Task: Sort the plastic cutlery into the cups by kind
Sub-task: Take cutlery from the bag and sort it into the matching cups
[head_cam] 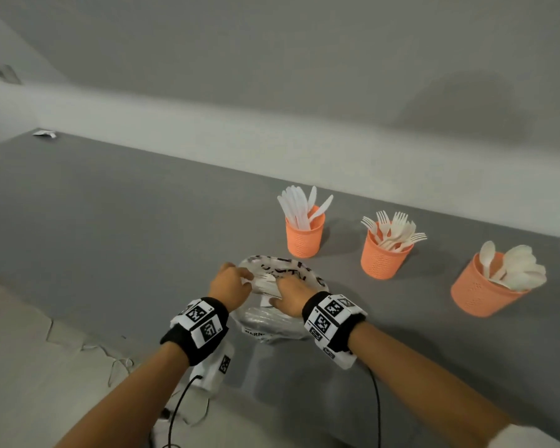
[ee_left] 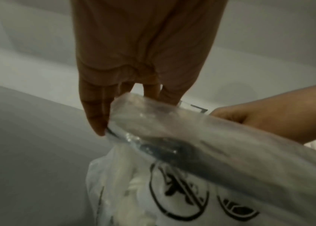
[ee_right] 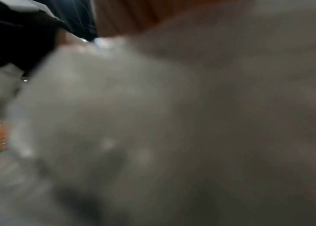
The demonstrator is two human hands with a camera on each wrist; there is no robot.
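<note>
Grey table (head_cam: 110, 221): only head view shows cups (head_cam: 304, 236).

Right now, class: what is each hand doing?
Left hand: pinches the plastic bag rim.
Right hand: inside the bag's mouth; grip cannot be told.

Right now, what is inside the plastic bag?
Inside the plastic bag, white cutlery shows through, a fork near the left hand. The right hand and folds cover the rest.

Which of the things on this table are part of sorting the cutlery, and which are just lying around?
Part of the job:
- plastic bag of cutlery, both hands on it
- knife cup
- fork cup
- spoon cup

Lying about:
- small crumpled wrapper at the far left table edge
- loose cables near the left forearm
</note>
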